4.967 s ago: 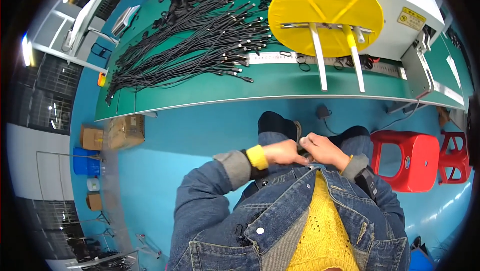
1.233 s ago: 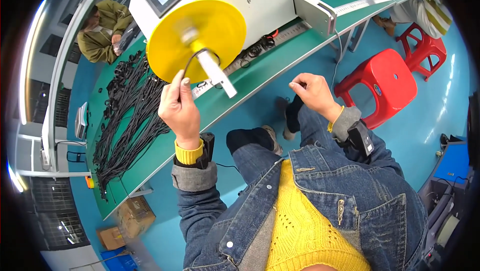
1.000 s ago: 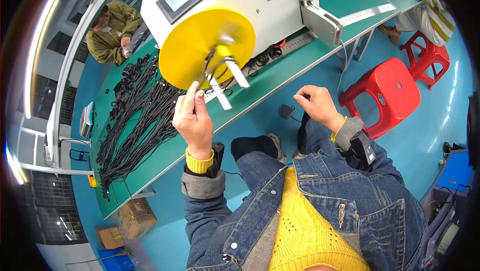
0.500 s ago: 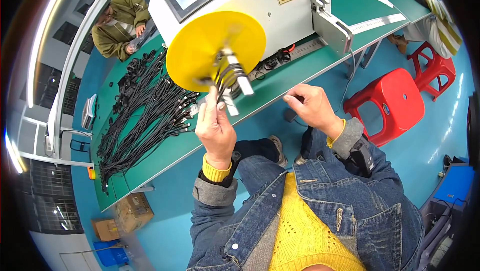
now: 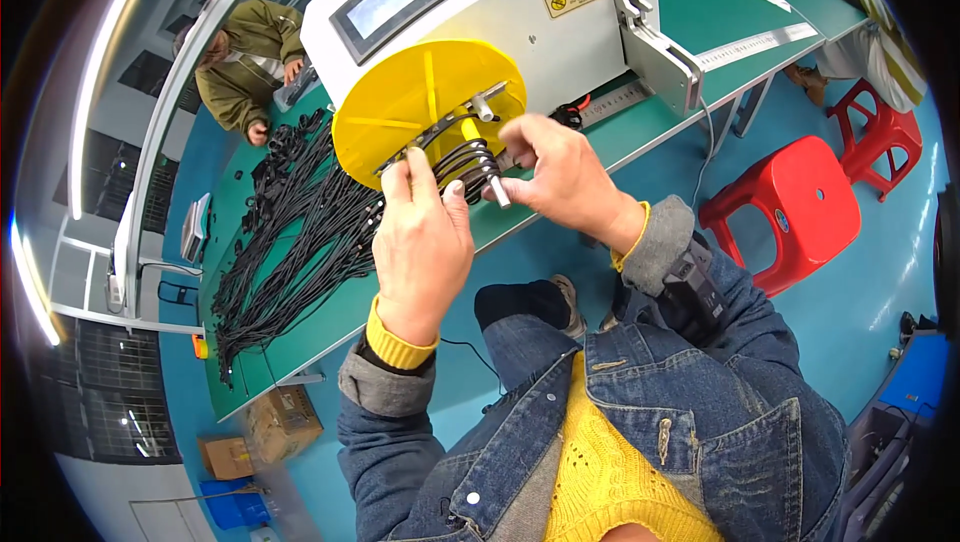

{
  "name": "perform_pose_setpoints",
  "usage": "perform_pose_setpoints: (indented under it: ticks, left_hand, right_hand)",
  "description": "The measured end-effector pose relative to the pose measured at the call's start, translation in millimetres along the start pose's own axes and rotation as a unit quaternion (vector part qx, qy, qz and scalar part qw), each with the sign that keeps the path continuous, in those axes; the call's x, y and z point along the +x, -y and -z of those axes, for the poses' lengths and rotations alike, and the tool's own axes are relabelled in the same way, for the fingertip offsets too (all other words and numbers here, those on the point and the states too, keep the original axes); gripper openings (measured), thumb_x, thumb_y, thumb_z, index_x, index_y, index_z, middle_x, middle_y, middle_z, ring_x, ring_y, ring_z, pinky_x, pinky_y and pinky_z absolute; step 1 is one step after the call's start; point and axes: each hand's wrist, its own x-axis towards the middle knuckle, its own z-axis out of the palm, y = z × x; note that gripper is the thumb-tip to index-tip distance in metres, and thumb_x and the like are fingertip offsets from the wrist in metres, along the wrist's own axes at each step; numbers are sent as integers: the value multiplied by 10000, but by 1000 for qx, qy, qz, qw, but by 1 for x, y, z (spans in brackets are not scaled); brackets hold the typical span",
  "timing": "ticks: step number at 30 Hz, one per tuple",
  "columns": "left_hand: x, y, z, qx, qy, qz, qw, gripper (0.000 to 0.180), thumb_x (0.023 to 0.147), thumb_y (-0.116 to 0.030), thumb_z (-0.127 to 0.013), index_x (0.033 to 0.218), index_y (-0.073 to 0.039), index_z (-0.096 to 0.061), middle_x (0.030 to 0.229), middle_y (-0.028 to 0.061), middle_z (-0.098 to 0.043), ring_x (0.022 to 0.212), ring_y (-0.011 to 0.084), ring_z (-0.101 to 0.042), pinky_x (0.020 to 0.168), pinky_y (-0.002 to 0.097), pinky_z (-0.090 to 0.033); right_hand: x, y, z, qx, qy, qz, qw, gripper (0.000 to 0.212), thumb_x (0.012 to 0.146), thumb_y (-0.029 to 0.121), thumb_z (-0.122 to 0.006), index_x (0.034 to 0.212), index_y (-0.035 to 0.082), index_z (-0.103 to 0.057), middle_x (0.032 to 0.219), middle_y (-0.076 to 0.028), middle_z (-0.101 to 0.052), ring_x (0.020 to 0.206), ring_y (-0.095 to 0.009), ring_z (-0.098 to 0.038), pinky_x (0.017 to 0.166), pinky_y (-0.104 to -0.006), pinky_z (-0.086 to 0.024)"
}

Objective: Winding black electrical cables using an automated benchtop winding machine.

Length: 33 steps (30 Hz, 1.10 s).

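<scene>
Green worktop (image 5: 700, 92) took up most of the view, with the white winding machine (image 5: 520, 32) sitting on it and a big heap of finished black cables (image 5: 290, 232) spread out to my left. A red stool (image 5: 790, 207) stood on the blue floor to my right, and another person in an olive jacket (image 5: 245, 62) was working at the far end. Up front was the yellow disc (image 5: 420, 107) with its metal pegs. I had a black cable coil (image 5: 465, 160) wrapped around those pegs, right at the disc's face. My left hand (image 5: 425, 232) was clenched on the coil from below, fingers pinching the loops, and my right hand (image 5: 560, 177) was gripping it from the other side near a peg. I'd say the winding looked done but the coil hadn't come off the pegs yet, so that one was only halfway there.
</scene>
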Motion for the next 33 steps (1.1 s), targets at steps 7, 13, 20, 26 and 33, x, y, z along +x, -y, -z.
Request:
perform_pose_setpoints:
  ticks: [7,13,20,26,33]
  left_hand:
    - [0,34,-11,-70,72,-89,991,539,917,-209,-419,1286,137,-235,1242,350,-326,1101,436,-410,916,446,-368]
    - [7,28,-14,-179,30,-76,980,478,916,-186,-426,1275,96,-283,1137,307,-405,1040,412,-443,874,428,-385]
    - [9,25,-10,-263,120,16,957,302,897,-174,-466,1104,39,-413,959,236,-491,861,396,-513,736,433,-422]
    - [11,13,-4,-208,113,-5,972,198,875,-165,-491,934,17,-440,784,219,-521,722,419,-529,615,454,-426]
    - [-36,-29,6,-194,115,-3,974,207,865,-179,-500,887,14,-431,751,237,-502,679,431,-518,590,468,-417]
  right_hand:
    - [12,-9,-4,116,17,1,993,814,590,157,-785,1269,-10,-368,1126,-177,-529,975,-222,-567,792,-311,-497]
    - [12,-13,-9,170,45,-9,984,716,643,68,-734,1259,-11,-376,1069,-168,-561,938,-223,-593,770,-321,-508]
    - [-12,9,-32,123,-63,-31,990,494,699,41,-681,1124,-11,-435,858,-149,-613,732,-266,-633,649,-343,-512]
    - [-8,18,-31,9,-73,-5,997,365,733,66,-650,1014,-14,-430,754,-190,-589,672,-345,-609,578,-380,-492]
    - [-48,34,-8,-2,-5,2,1000,286,736,63,-625,926,4,-420,658,-208,-565,636,-378,-589,524,-416,-470]
